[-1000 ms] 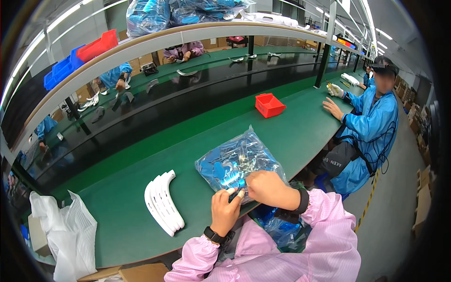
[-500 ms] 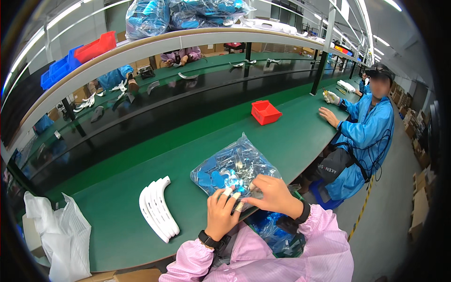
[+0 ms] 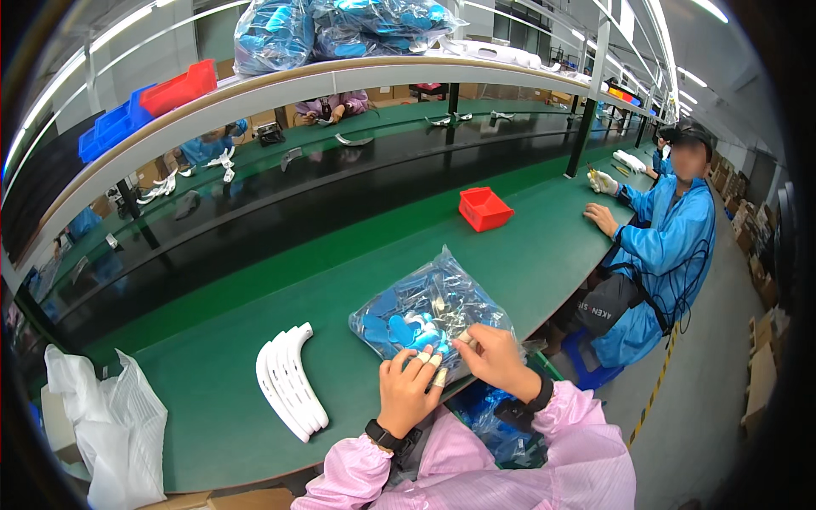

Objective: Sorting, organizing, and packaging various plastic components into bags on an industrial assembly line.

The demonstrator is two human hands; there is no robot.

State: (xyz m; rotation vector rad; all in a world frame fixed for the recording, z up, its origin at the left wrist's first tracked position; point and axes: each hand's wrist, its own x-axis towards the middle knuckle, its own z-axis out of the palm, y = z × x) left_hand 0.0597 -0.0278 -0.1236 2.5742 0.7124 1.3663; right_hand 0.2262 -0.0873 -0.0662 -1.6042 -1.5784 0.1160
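Observation:
A clear plastic bag of shiny blue, rounded parts lies on the green bench in front of me. My left hand is at its near edge, with curled fingers gripping the plastic; pale finger covers show on several fingertips. Just to the right, my right hand pinches the bag near its right corner, thumb and forefinger together. Blue and white pieces show between the hands and the bag's middle. To the left of the hands, several curved white plastic parts lie nested side by side.
Farther back stands a red bin. White foam wrapping hangs at the bench's left end. A blue-sleeved co-worker sits to the right. Beyond the bench runs a dark conveyor, under a shelf with bags and bins.
My right thumb has drawn in against the forefinger, away from my left hand. Both hands stay at the bag. The whole view has shifted slightly.

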